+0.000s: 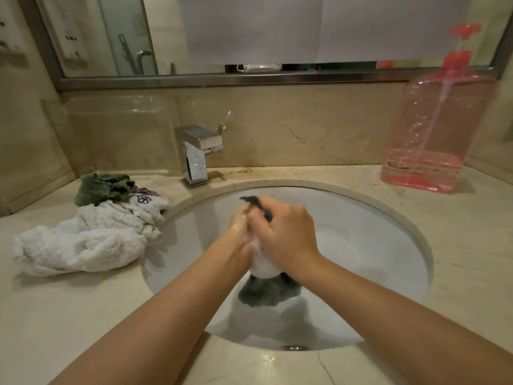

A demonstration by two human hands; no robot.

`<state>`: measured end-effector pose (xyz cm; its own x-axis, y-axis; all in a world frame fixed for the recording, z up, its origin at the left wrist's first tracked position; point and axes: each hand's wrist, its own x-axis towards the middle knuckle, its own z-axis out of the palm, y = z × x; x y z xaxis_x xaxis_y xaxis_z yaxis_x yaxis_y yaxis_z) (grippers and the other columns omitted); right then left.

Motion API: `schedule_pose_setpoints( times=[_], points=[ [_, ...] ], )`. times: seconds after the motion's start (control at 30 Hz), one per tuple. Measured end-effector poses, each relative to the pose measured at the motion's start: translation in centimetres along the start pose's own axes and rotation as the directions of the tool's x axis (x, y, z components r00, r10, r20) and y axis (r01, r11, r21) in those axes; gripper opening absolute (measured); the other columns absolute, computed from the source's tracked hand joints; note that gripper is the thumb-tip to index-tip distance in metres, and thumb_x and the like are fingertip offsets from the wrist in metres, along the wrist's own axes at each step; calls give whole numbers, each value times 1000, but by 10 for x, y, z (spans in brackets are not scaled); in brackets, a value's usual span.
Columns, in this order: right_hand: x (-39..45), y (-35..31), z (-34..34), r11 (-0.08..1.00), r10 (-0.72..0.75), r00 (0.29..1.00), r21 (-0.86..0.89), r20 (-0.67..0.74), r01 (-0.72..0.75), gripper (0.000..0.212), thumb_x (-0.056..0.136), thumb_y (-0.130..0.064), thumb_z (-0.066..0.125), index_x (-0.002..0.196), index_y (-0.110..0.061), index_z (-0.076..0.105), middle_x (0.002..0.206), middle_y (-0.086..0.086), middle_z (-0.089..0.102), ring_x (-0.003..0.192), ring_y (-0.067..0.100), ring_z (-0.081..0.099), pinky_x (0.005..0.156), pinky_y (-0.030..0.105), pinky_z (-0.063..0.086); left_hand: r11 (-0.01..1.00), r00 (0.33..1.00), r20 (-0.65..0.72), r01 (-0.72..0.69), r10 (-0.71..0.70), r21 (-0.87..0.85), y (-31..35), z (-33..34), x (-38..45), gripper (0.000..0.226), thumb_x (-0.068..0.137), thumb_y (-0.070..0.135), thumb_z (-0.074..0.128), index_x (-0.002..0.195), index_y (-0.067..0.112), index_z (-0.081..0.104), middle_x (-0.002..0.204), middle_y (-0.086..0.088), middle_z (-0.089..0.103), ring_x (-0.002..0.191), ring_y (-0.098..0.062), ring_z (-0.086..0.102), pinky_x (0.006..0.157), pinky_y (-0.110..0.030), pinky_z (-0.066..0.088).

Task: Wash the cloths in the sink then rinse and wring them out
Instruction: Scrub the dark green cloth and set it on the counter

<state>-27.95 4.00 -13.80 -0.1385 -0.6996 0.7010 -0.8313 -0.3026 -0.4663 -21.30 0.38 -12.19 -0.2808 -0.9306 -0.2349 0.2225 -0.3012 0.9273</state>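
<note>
Both hands clench one dark grey cloth over the sink: the right hand wraps its upper part from the front, the left hand grips behind it, and white suds bulge between the palms.

Around the sink, the pale marble table carries everything else. Right of the sink and behind its rim stands a large pink pump bottle, holding only a shallow layer of liquid. Left of the sink lies a heap of cloths waiting their turn: a big white towel, a smaller white cloth with a purple flower, and a crumpled green cloth, the white ones reaching the sink's rim. Behind the sink, left of centre, a square chrome tap shows no water running.

The grey cloth hangs above the basin, its lower end drooping free, a small dark tip poking out above the knuckles. Washing looks under way; rinsing and wringing remain. Soapy fingers could let the slick cloth slip, and hard scrubbing may fling foam onto the table or the waiting towel beside the rim.
</note>
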Motion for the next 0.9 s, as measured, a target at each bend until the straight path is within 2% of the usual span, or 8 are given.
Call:
schedule_pose_setpoints(
  times=[0.1, 0.27, 0.37, 0.43, 0.57, 0.67, 0.8, 0.9],
  points=[
    [19, 16, 2, 980, 187, 981, -56, -41, -189, 31, 97, -31, 47, 72, -17, 58, 58, -5, 49, 55, 15, 46, 52, 27, 30, 988, 995, 47, 91, -86, -127, 3, 3, 0, 38, 103, 25, 38, 71, 10, 52, 55, -7, 57, 48, -15, 56, 37, -18, 45],
    [-1, 3, 8, 983, -184, 980, -14, -71, 184, 34, 91, -33, 44, 77, -12, 67, 53, -2, 55, 46, 14, 49, 46, 21, 33, 986, 998, -22, 55, -59, -156, 0, -1, 1, 32, 105, 20, 30, 78, 18, 46, 76, 0, 47, 66, -10, 46, 51, -19, 45],
    [26, 35, 0, 968, 176, 984, -179, -16, -176, 28, 96, -32, 46, 83, -16, 64, 66, 1, 57, 66, 24, 57, 56, 29, 34, 953, 964, 136, 251, -229, -172, 6, 7, -4, 38, 98, 41, 46, 90, 8, 63, 71, -11, 65, 73, -23, 59, 61, -34, 49],
    [30, 49, -3, 941, 288, 958, -182, -7, -284, 27, 97, -32, 46, 84, -16, 65, 71, 3, 58, 71, 25, 55, 57, 31, 33, 980, 971, 142, 197, -193, -18, 5, 8, 2, 46, 98, 47, 45, 86, 7, 65, 71, -14, 68, 75, -27, 63, 64, -36, 50],
    [33, 60, -13, 823, 536, 836, 295, -116, -486, 39, 100, -29, 45, 64, -14, 48, 61, 0, 47, 61, 16, 45, 54, 29, 31, 876, 965, 229, 0, -126, 482, 8, -6, 7, 56, 99, 58, 28, 97, 15, 63, 104, -13, 68, 92, -25, 63, 89, -38, 46],
    [35, 68, -20, 619, 701, 713, 494, 5, -611, 35, 100, -32, 48, 75, -8, 54, 74, 10, 52, 74, 21, 50, 63, 30, 37, 711, 908, 287, 16, -305, 703, 9, -19, 15, 75, 80, 78, 32, 105, 15, 63, 109, -11, 67, 101, -27, 63, 97, -38, 43],
    [29, 64, -23, 400, 760, 609, 578, 225, -712, 35, 100, -38, 48, 80, -11, 58, 81, 7, 60, 75, 20, 58, 69, 30, 49, 637, 879, 365, -96, -306, 765, 8, -27, 24, 50, 85, 57, 53, 107, 13, 61, 106, -8, 68, 94, -22, 66, 87, -32, 51],
    [30, 69, -24, 407, 726, 595, 482, 344, -776, 42, 95, -51, 51, 99, -11, 64, 95, 8, 68, 86, 23, 65, 84, 36, 51, 695, 917, 381, -197, -119, 691, 8, -32, 28, 29, 98, 40, 48, 102, 13, 57, 100, -6, 68, 89, -15, 66, 76, -23, 56]
  ],
)
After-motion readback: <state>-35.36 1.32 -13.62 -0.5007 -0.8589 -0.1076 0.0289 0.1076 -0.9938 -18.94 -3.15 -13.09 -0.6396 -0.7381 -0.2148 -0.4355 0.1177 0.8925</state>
